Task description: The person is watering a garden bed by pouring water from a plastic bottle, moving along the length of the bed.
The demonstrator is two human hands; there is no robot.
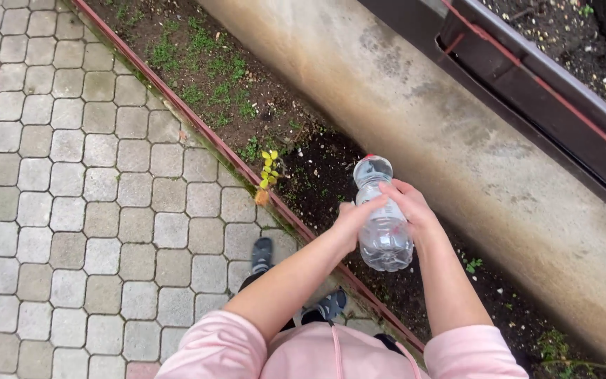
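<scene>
The only package in my reach is the bottle (383,223), a clear plastic one with a red cap at its far end and no label that I can make out on its ribbed, see-through wall. It looks nearly empty, though a little water may sit in the rounded bottom nearest me; I cannot tell for sure. It lies tilted, neck pointing away from me and base toward my chest, held up in the air between both of my hands.

My left hand (354,219) comes in from the left with the forearm bare and the pink sleeve pushed up to the elbow. Its fingers are curled closed against the left side of the bottle, the thumb reaching across the upper part. My right hand (409,205) comes in from the right, wrist bent, and its fingers wrap over the top of the bottle just below the shoulder, gripping it too.

Beyond my fingertips, past the cap, lies a strip of dark soil (317,175), and just left of the cap stands a small plant with yellow leaves (269,168). A rusty red metal edge (198,119) runs under my left wrist and parts the soil from the grey paving stones (71,175) well to the left. To the right of my right hand rises a pale concrete wall (443,133). Below my left forearm my dark shoes (261,254) stand on the paving.
</scene>
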